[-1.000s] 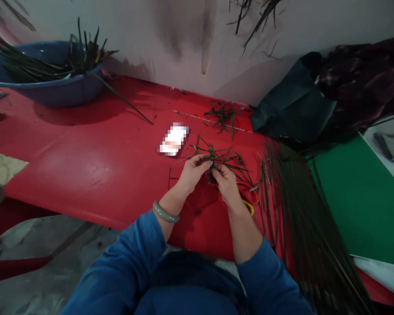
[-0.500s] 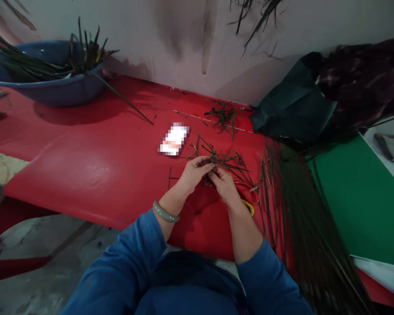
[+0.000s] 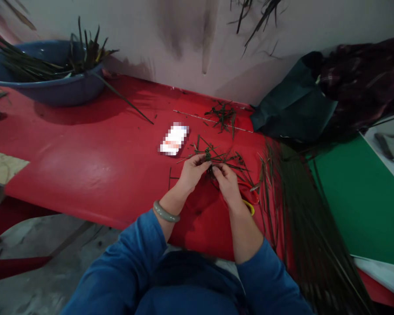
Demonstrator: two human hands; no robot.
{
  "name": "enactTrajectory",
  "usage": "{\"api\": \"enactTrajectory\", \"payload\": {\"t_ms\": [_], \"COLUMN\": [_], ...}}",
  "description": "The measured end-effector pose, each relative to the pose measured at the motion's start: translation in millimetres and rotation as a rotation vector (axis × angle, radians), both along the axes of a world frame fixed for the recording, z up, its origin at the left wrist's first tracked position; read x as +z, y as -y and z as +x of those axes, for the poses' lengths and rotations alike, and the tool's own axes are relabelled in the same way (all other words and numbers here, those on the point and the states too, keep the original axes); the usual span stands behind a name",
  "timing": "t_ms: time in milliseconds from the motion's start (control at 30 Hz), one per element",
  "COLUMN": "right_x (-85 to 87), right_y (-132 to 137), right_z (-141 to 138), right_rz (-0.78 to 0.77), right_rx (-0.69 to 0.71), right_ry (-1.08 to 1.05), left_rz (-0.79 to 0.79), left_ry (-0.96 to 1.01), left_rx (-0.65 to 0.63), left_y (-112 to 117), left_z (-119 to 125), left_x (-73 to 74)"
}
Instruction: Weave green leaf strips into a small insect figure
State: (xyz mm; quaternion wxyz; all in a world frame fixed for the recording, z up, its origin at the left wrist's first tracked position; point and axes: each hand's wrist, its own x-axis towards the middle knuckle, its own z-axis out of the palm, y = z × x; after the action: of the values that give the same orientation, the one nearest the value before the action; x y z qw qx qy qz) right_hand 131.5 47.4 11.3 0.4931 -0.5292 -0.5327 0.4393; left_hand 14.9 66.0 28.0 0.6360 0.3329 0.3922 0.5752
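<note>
Both hands were together over the red table (image 3: 95,168), right of its middle, fingertips almost meeting. Left hand (image 3: 191,174), bangle (image 3: 166,212) on wrist: thumb and fingers pinched a small green leaf piece (image 3: 208,154), its knotted top poking out beyond the fingertips. Right hand (image 3: 228,180): thumb and forefinger drawn together on the piece's dark lower end; finer detail there was too small to make out. Cut strips (image 3: 238,167) lay scattered just beyond and right of the hands. Red-and-yellow handles (image 3: 251,209) showed beside the right wrist, partly hidden by it. Phone (image 3: 174,139) lay beyond the left hand, screen blurred. Farther back, near the wall, a heap of scraps (image 3: 221,114). Far left, a blue basin (image 3: 65,92) with long leaves (image 3: 33,66) sticking over its rim. To the right, a spread of fronds (image 3: 310,218) beside a green board (image 3: 361,201).
</note>
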Motion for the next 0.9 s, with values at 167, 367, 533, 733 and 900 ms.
{"api": "enactTrajectory", "payload": {"t_ms": [167,367,533,733,900], "right_x": [-3.6,-3.6,-5.8,-2.5,5.4], "right_y": [0,-1,-2,-2,3], "right_z": [0,1,1,2,0], "right_rz": [-0.023,-0.054,-0.073,0.011,0.075], "right_rx": [-0.015,-0.048,-0.057,-0.119,-0.118], "right_ry": [0.055,0.048,-0.002,0.070,0.164], "left_rz": [-0.018,-0.024,-0.030,-0.038,-0.044], "left_ry": [-0.009,-0.022,-0.011,-0.018,-0.010], "left_rx": [0.036,0.011,-0.013,-0.035,0.000], "left_y": [-1,0,1,1,-1], "left_z": [-1,-1,-1,-2,-2], "left_x": [-0.2,1.2,3.3,3.8,1.2]}}
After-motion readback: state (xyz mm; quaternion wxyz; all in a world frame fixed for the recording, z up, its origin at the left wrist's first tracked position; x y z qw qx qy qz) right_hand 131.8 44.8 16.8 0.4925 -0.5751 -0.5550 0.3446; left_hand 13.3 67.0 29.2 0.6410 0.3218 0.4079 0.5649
